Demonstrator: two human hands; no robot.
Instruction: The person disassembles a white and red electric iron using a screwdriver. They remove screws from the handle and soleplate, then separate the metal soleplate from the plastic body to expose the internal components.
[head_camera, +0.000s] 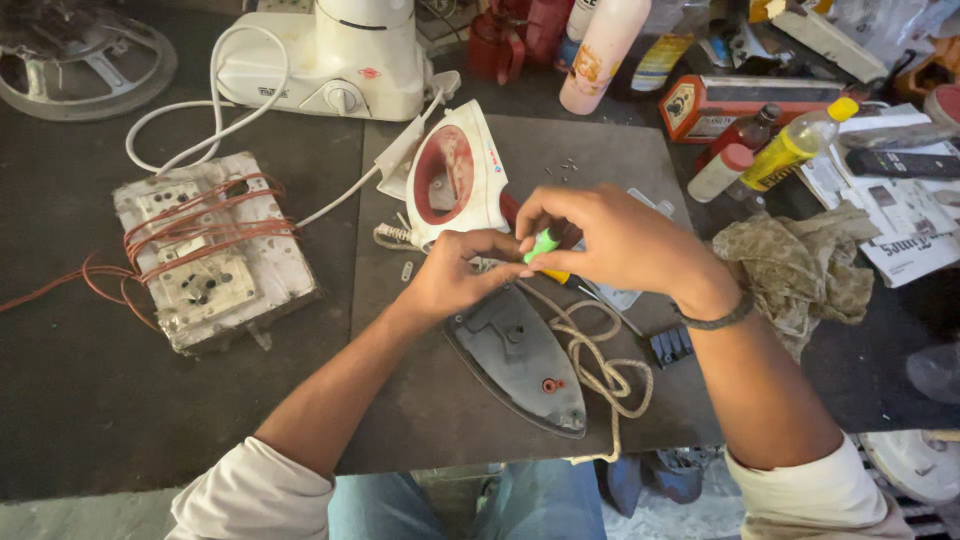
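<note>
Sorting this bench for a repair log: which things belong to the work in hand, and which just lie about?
In hand:
left hand
right hand
green-handled screwdriver
iron soleplate
iron's white and red cover
braided cord

Lying about:
switchboard with red wire
white mixer base
yellow-capped bottle
crumpled rag

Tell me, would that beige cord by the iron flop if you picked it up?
Probably floppy: the beige cord lies in loose loops and droops over the table edge. Its woven look suggests it grips rather than slips. Likely light.
</note>
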